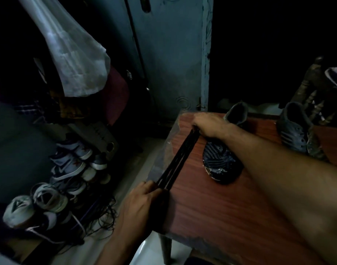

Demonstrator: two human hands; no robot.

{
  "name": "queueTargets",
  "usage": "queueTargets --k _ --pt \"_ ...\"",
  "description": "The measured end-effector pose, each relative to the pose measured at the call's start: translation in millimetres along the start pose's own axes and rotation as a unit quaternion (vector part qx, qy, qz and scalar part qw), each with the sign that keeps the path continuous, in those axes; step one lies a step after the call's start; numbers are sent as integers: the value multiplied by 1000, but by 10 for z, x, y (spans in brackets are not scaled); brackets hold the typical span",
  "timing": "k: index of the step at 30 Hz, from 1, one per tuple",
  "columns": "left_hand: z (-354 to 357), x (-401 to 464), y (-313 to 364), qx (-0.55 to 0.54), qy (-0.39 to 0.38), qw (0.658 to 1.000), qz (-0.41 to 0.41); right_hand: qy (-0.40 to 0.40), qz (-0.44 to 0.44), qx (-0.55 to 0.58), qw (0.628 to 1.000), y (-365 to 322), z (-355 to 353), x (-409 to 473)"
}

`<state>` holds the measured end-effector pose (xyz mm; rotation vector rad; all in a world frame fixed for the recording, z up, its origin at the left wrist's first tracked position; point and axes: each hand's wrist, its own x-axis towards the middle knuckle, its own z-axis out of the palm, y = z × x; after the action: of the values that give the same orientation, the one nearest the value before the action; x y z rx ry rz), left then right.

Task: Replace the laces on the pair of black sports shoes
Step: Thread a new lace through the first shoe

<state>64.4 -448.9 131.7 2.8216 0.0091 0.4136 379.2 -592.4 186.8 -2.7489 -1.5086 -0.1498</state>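
A bundle of black laces (178,159) is stretched taut over the left edge of the wooden table (211,207). My left hand (142,201) grips its near end at the table's edge. My right hand (209,124) pinches its far end near the table's back left corner. One black sports shoe (223,165) lies on the table under my right forearm, its patterned toe facing me. The second black shoe (293,129) stands at the table's right back. The room is dim.
A clear plastic sheet (163,150) hangs over the table's left edge. A rack with several shoes (68,169) stands on the floor at left, with loose cords (102,213) beside it. A white bag (76,60) hangs above. A blue door (173,54) is behind.
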Motion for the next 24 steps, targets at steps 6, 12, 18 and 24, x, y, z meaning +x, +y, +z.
queueTargets --k 6,12,18,24 --pt "-47 -30 36 -5 -12 1000 -26 -7 15 6 1000 -2 -29 -50" --pt "-191 42 199 -14 46 999 -10 98 49 77 991 -91 -182 -295" --pt "119 767 658 -80 69 987 117 264 165 118 943 31 -204 -1498" --pt "688 1555 1274 -47 -98 994 28 101 385 111 911 265 70 -2774"
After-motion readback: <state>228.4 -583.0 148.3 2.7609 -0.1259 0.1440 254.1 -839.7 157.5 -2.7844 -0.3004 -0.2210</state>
